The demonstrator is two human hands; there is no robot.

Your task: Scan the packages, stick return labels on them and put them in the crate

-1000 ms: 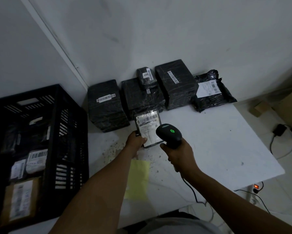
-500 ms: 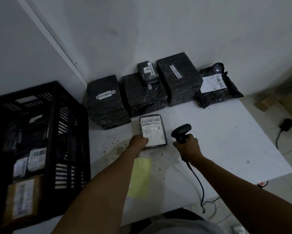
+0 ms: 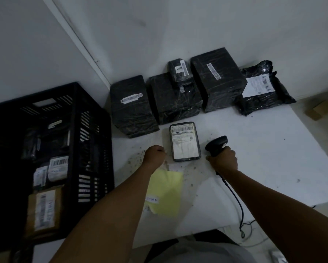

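Observation:
A small flat package (image 3: 185, 141) with a white barcode label lies on the white table (image 3: 263, 158). My left hand (image 3: 154, 155) sits just left of it with fingers curled, holding nothing that I can see. My right hand (image 3: 223, 158) grips the black barcode scanner (image 3: 217, 144) right of the package, its head low over the table. A yellow label sheet (image 3: 166, 192) lies near the front edge, under my left forearm. The black crate (image 3: 87, 118) stands at the left with several labelled packages inside.
Several black wrapped packages (image 3: 131, 105) stand in a row against the back wall, with a black poly mailer (image 3: 261, 92) at the right end. The scanner cable (image 3: 237, 202) trails off the table's front edge. Cardboard bits lie on the floor at the right.
My left hand has let go of the small package, which now lies flat on the table. My right hand has lowered the scanner to the package's right side.

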